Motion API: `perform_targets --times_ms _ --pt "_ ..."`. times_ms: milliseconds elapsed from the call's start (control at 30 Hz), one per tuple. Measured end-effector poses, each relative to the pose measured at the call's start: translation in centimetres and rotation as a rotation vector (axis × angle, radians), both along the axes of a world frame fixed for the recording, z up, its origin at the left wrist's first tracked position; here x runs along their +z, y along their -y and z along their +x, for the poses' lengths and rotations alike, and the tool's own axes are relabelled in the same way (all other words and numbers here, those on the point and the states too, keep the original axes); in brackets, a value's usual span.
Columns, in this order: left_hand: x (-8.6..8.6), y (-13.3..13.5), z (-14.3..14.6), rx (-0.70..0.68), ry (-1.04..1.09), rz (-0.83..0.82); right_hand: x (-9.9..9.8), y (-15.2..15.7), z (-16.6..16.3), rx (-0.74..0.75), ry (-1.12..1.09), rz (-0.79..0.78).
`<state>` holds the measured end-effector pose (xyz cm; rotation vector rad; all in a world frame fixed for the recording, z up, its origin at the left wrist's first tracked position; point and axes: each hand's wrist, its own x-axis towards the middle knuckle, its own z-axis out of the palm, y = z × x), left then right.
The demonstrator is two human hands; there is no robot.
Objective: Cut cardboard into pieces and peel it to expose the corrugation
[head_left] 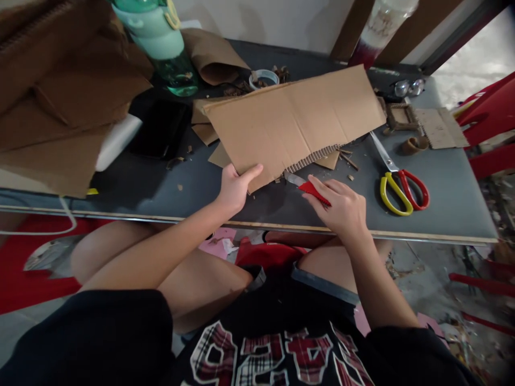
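My left hand [234, 187] pinches the near left corner of a large brown cardboard sheet [293, 120] that lies tilted on the grey table [450, 182]. My right hand [341, 206] is closed around a red-handled utility knife [311, 190], whose blade points at the sheet's near edge, where the corrugation is exposed. Small cardboard scraps lie around the blade.
Yellow-and-red scissors [402, 187] lie to the right of my right hand. A green bottle [161, 43], a tape roll [263, 78], glasses [408, 87] and a small cardboard frame [400, 118] sit at the back. Stacked cardboard [60, 96] covers the left. Red plastic chairs [491, 118] stand on the right.
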<state>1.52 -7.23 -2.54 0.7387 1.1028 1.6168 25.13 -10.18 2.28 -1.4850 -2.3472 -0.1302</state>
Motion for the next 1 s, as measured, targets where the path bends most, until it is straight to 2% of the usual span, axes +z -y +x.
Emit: perform_targets --times_ms 167,300,433,567,633,733,833,933,1000 --pt "0.3 0.1 -0.2 -0.044 0.023 -0.015 -0.7 -0.2 0.1 -0.005 -0.019 0.078" --pt "0.4 0.3 -0.3 -0.078 0.036 -0.029 -2.1 -0.2 -0.4 -0.011 -0.059 0.118" --pt "-0.1 0.5 -0.5 -0.11 -0.036 -0.003 -2.9 -0.5 -0.4 0.001 -0.156 0.151" --pt "-0.9 0.8 -0.7 -0.182 -0.17 0.023 -0.7 -2.2 1.0 -0.197 -0.359 0.354" --pt "-1.1 0.9 -0.8 -0.196 -0.18 0.043 0.9 -3.1 1.9 -0.278 -0.431 0.385" --pt "-1.0 0.8 -0.7 -0.16 -0.178 0.045 2.0 -3.3 2.9 -0.327 -0.384 0.205" --pt "-0.7 0.7 -0.4 -0.08 -0.135 0.018 0.7 -2.5 3.8 -0.362 -0.327 0.086" --pt "-0.5 0.4 -0.1 0.023 -0.047 -0.006 -0.8 -1.8 4.8 -0.185 -0.253 0.013" --pt "-0.5 0.2 -0.1 0.098 -0.006 -0.009 -0.9 -1.9 4.9 -0.052 -0.183 -0.018"
